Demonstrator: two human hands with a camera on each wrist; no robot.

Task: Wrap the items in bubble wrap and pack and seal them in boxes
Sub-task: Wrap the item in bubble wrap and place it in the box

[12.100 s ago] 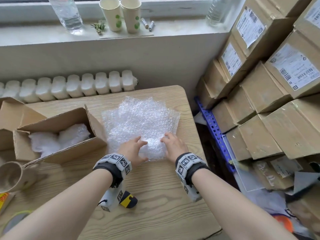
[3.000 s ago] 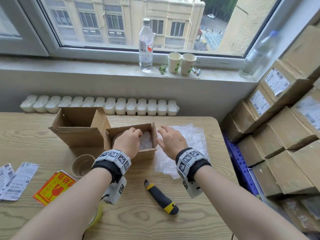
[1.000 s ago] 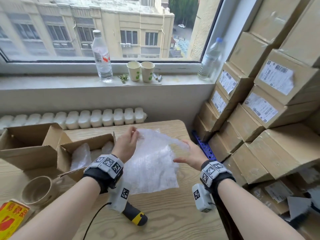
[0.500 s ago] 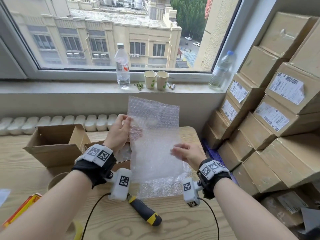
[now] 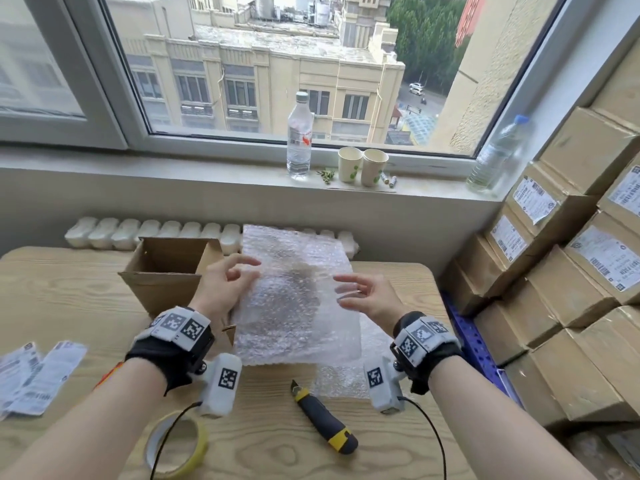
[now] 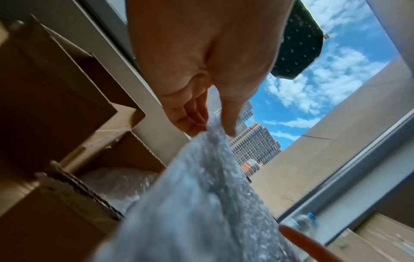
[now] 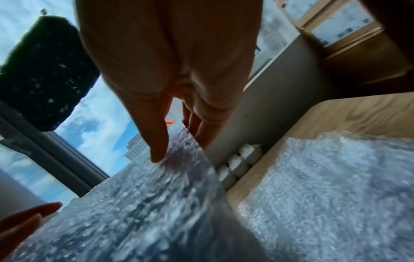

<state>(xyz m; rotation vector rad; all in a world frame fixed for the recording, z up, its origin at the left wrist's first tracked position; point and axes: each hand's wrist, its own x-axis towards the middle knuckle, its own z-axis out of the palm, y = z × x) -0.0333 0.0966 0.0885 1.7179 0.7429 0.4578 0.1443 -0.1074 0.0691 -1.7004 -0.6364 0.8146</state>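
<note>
A clear sheet of bubble wrap [image 5: 294, 306] stands upright over the table between my two hands. My left hand [image 5: 242, 275] pinches its left edge between thumb and fingers [image 6: 228, 115]. My right hand [image 5: 343, 289] pinches the right edge, thumb [image 7: 156, 150] in front and the other fingers behind the sheet. An open cardboard box [image 5: 166, 268] stands behind my left hand. A second box [image 6: 67, 200] beside that wrist holds a bubble-wrapped bundle [image 6: 116, 182]; the head view hides most of it. Another bubble wrap sheet [image 5: 346, 375] lies flat under my right wrist.
A black and yellow utility knife [image 5: 322, 417] lies near the front edge, with a yellow tape roll [image 5: 176, 445] to its left. Shipping labels [image 5: 34, 375] lie at the far left. Stacked labelled cartons [image 5: 554, 289] fill the right side. Bottles and paper cups [image 5: 360, 166] stand on the windowsill.
Half a second ago my left hand held the sheet near its top corner. Both hands now hold its side edges at about mid-height, and the sheet hangs lower and squarer to me.
</note>
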